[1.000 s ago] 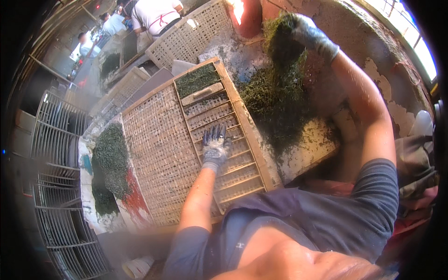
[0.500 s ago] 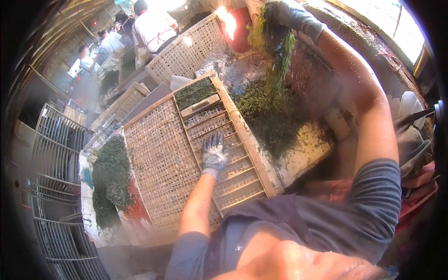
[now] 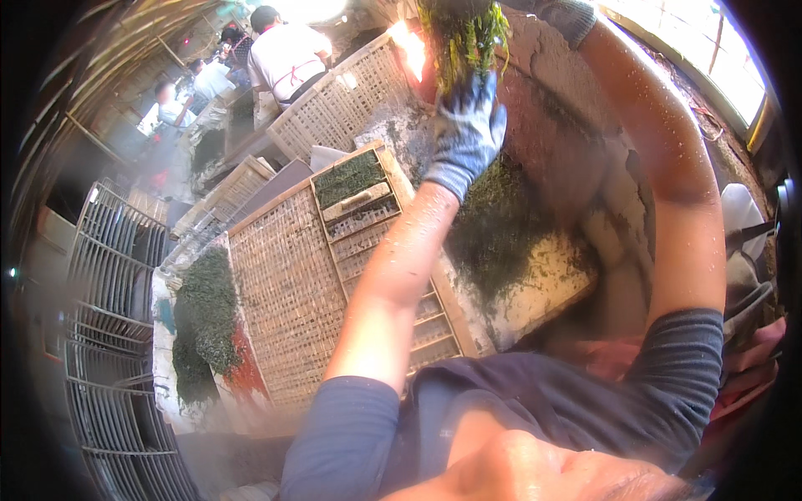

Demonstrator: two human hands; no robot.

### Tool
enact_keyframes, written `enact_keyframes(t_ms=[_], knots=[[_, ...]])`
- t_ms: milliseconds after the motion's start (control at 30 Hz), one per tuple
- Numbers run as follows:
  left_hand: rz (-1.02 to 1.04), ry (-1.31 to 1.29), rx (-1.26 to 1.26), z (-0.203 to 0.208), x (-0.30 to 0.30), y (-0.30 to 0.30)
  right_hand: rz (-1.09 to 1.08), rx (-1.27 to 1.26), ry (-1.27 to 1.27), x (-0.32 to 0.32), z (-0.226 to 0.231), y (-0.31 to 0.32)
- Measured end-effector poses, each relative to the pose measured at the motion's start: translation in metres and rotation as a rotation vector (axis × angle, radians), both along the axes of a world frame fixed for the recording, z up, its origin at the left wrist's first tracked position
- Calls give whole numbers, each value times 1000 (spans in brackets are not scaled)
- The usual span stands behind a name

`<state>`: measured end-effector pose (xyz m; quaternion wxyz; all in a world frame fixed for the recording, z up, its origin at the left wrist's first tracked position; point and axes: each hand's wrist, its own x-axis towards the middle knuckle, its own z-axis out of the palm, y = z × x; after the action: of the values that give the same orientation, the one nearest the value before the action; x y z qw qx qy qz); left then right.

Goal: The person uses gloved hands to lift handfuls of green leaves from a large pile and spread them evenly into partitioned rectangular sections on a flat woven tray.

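Observation:
A dripping bundle of long green and yellow strands (image 3: 464, 40) hangs at the top of the head view. My right hand (image 3: 551, 10), in a dark knit glove, grips it from above; its fingers are cut off by the picture's edge. Against the bundle's lower part, my left hand (image 3: 468, 138) reaches up in a grey-blue glove, fingers extended. Below lies a woven screen (image 3: 280, 292) with a wooden slatted frame on it. The frame's far section holds a dark green layer (image 3: 349, 177), beside a loose wooden strip (image 3: 357, 202).
A loose green heap (image 3: 497, 225) lies right of the frame, another green mound (image 3: 205, 309) left of the screen. Metal racks (image 3: 117, 342) line the left. A bright fire (image 3: 409, 50) burns beyond the table, near another woven screen (image 3: 334, 104). Several people (image 3: 288, 54) are at the back.
My left hand has lifted off the slatted frame and moved up and right to the hanging strands. My right hand has shifted a little higher with the bundle.

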<state>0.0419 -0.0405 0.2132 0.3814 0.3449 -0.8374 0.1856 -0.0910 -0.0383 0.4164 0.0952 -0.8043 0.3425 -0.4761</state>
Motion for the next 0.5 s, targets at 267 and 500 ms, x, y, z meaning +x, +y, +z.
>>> enact_keyframes(t_ms=[267, 500], knots=[[95, -530, 1152, -154, 23, 80, 195, -15, -4, -15, 2, -23], [-427, 576, 1060, -44, 13, 93, 362, -59, -19, -28, -1, -30]])
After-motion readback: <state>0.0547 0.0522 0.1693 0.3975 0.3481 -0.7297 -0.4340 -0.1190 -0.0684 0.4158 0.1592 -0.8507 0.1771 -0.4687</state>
